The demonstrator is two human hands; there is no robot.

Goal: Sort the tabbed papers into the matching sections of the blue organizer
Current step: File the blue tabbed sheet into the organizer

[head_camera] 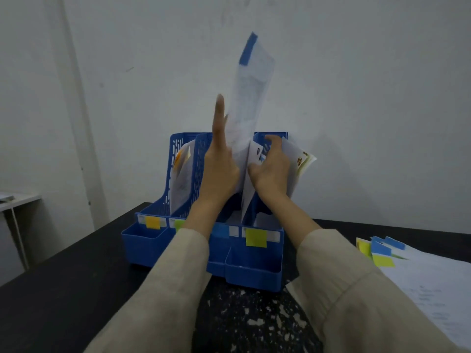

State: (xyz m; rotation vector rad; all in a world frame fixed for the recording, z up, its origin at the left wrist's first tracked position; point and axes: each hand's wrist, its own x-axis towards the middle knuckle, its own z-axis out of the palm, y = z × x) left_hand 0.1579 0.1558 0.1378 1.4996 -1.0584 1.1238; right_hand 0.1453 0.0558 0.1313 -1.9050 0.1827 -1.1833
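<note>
The blue organizer [254, 273] stands on the black table, its sections marked in front by an orange label [153, 222], a green label [179, 224], a blue label [220, 231] and a yellow label [256, 237]. A white paper with a blue tab [251, 98] stands upright in the section behind the blue label. My left hand [219, 164] lies flat against that paper's left side, fingers straight and pointing up. My right hand [272, 169] curls round the filed papers [298, 159] of the right sections and holds them toward the right. The orange section holds a paper [181, 174].
A loose stack of tabbed papers [428, 284] lies on the table at the right, with blue and yellow tabs showing at its far edge. The black table [63, 289] has worn white flecks near me. A white desk corner [15, 200] is at far left. A wall rises close behind the organizer.
</note>
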